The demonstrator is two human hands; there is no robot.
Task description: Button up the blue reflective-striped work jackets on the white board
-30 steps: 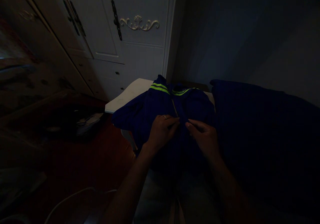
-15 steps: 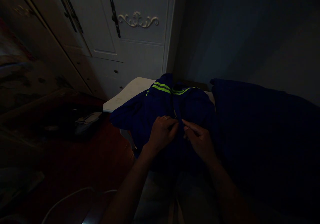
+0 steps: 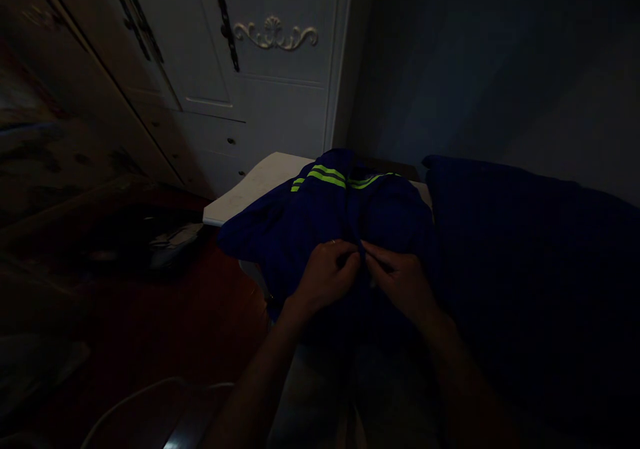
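A dark blue jacket point(image 3: 315, 215) with yellow-green reflective stripes lies spread over a small white table point(image 3: 250, 185). At its front opening, my left hand point(image 3: 331, 270) pinches the cloth edge between thumb and fingers; a ring shows on one finger. Right beside it, my right hand point(image 3: 397, 279) pinches the facing edge of the same opening. The fingertips of both hands nearly meet. Dim light hides whether a button or zipper lies between them.
Behind the table stands a white cabinet point(image 3: 285, 109) with dark handles. A large dark blue cloth-covered shape point(image 3: 525, 235) fills the right side. Dark items point(image 3: 145, 242) lie on the reddish floor point(image 3: 200, 309) at left, and a white cable point(image 3: 135, 399) curves at the lower left.
Both hands have drawn slightly closer together at the jacket's opening. The strip of cloth above the fingers has shifted, and the two front edges meet more closely.
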